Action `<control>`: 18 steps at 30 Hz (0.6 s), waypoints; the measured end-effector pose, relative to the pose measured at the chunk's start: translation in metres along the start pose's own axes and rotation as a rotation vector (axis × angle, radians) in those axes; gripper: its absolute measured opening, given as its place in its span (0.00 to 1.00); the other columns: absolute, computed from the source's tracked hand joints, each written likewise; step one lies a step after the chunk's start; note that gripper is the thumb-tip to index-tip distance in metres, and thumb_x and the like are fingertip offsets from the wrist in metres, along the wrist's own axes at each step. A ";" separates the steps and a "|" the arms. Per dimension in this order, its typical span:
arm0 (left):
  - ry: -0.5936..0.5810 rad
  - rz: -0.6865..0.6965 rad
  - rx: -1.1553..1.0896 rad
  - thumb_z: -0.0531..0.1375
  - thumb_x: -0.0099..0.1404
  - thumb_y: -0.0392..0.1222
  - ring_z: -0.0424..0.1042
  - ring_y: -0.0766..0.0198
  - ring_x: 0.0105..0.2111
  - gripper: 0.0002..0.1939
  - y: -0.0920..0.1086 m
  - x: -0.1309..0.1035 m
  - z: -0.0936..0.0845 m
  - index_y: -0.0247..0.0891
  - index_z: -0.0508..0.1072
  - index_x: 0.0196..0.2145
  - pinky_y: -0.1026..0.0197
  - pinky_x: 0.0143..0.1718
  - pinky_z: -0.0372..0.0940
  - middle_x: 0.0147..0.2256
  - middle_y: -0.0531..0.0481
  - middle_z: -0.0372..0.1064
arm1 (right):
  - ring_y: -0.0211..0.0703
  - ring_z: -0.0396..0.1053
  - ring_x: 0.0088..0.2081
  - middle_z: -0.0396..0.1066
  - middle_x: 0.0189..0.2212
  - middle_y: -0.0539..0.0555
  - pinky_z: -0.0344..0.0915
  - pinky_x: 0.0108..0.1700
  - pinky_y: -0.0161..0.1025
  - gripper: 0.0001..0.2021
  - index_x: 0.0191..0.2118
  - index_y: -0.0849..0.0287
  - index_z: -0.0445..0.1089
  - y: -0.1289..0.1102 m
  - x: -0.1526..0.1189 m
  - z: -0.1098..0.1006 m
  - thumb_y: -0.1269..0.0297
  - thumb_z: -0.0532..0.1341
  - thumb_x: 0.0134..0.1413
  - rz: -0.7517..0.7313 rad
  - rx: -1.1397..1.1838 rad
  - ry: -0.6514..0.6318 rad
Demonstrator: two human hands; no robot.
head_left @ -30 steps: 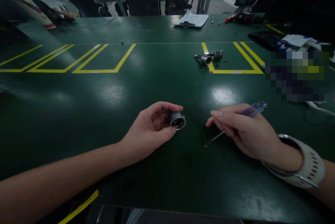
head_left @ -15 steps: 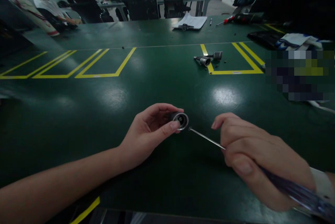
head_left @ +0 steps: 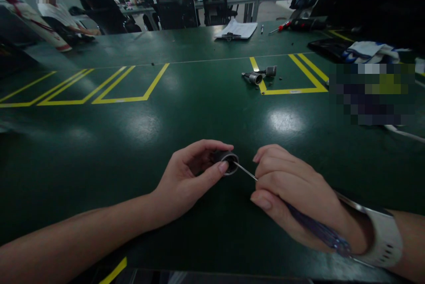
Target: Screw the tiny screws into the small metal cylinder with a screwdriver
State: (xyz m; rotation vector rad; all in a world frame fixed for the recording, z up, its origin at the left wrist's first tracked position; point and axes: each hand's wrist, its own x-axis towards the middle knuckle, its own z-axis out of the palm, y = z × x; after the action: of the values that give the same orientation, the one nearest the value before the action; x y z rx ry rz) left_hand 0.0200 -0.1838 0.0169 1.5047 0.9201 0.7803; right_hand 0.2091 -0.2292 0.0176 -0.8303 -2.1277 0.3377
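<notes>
Between the thumb and fingers of my left hand [head_left: 189,173] is a small dark metal cylinder [head_left: 236,159], its round open end facing right and toward me. My right hand [head_left: 292,191] is closed around a screwdriver [head_left: 315,227] with a translucent purplish handle. The thin shaft runs out past my fingers, and its tip is inside the cylinder's open end. What the tip touches in there is hidden. Further off on the table lie two similar metal cylindrical parts [head_left: 255,78] with small dark bits around them.
Yellow tape outlines [head_left: 119,101] mark the green table [head_left: 186,120]. A clipboard with papers [head_left: 241,29], a pen [head_left: 262,29] and a red-handled screwdriver [head_left: 282,26] lie at the back. A white and blue cloth [head_left: 372,51] is at the right. Several people sit or stand beyond.
My right hand has moved left with the screwdriver, and its tip has gone from just outside the cylinder into its open end. My left hand keeps its hold; the view has shifted slightly.
</notes>
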 end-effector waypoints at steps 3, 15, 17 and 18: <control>0.015 0.001 0.056 0.62 0.57 0.38 0.74 0.63 0.37 0.13 0.000 -0.001 0.002 0.36 0.73 0.41 0.62 0.39 0.70 0.39 0.46 0.74 | 0.38 0.60 0.24 0.63 0.19 0.51 0.62 0.36 0.43 0.14 0.24 0.61 0.62 0.000 -0.001 0.002 0.68 0.51 0.61 -0.003 -0.006 -0.006; 0.039 0.009 0.132 0.62 0.55 0.36 0.74 0.63 0.35 0.14 -0.001 0.000 0.003 0.35 0.72 0.41 0.62 0.37 0.70 0.37 0.47 0.75 | 0.37 0.59 0.24 0.63 0.18 0.51 0.63 0.36 0.43 0.16 0.22 0.62 0.63 -0.001 0.001 0.002 0.69 0.50 0.61 -0.014 -0.016 -0.011; 0.043 0.011 0.152 0.63 0.54 0.36 0.74 0.62 0.35 0.15 -0.002 0.000 0.004 0.35 0.73 0.41 0.62 0.37 0.70 0.37 0.47 0.75 | 0.37 0.59 0.24 0.63 0.18 0.51 0.63 0.36 0.43 0.16 0.22 0.62 0.63 -0.002 0.001 0.002 0.68 0.50 0.61 -0.018 -0.021 -0.019; 0.044 0.009 0.159 0.63 0.54 0.36 0.74 0.62 0.35 0.15 -0.002 0.000 0.004 0.35 0.73 0.41 0.62 0.37 0.70 0.37 0.47 0.75 | 0.37 0.59 0.24 0.63 0.18 0.51 0.64 0.36 0.43 0.16 0.22 0.62 0.64 -0.002 0.001 0.002 0.68 0.50 0.61 -0.020 -0.022 -0.017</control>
State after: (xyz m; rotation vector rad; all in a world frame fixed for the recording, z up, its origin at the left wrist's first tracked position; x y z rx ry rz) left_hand 0.0231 -0.1852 0.0149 1.6360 1.0281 0.7639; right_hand 0.2069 -0.2300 0.0179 -0.8205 -2.1572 0.3122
